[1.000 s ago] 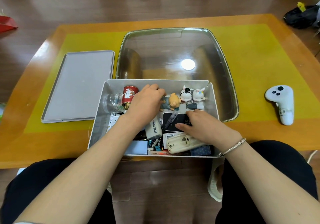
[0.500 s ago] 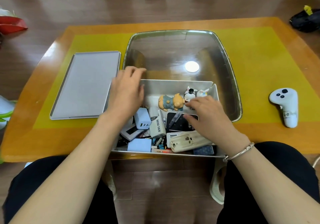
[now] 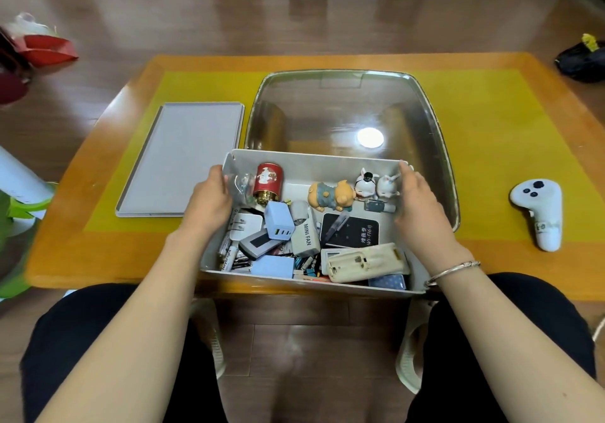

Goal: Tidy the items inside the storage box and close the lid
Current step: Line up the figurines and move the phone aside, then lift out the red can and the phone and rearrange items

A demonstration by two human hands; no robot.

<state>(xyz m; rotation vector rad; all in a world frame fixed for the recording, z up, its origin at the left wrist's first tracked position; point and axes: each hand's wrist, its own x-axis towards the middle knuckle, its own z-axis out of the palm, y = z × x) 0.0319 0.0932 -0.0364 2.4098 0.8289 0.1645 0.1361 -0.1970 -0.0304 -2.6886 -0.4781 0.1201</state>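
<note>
**Grey plastic storage box, open, held at both side walls**

Grey storage box (image 3: 314,160): rectangular, long axis parallel to the near edge of the table (image 3: 491,259), open top facing up. It stands at the near edge, roughly central, its front wall overhanging slightly toward the person's lap.

Lid (image 3: 183,157): grey, flat, lying on the table just beyond the box's left far corner, long axis running toward the far edge.

Left hand (image 3: 209,200): pressed against the outside of the left wall, thumb at the rim; the fingers are hidden behind the wall, so their curl cannot be told.

Right hand (image 3: 417,196): laid along the right wall, fingertips up at the far right corner. Whether it clasps the rim is unclear. A bracelet (image 3: 453,270) circles the wrist.

Contents, jumbled:
- red tin (image 3: 268,182), on its side at the far left, a clear bag beside it hard to make out
- pig figurine (image 3: 330,195) lying flat, two rabbit figurines (image 3: 376,185) at the far right
- white charger (image 3: 278,224); grey item marked MINI FAN (image 3: 306,236)
- black device (image 3: 352,229); cream remote (image 3: 363,262) at the near right
- batteries and small bits beneath, mostly buried.

White controller (image 3: 538,214): near the table's right edge.
</note>
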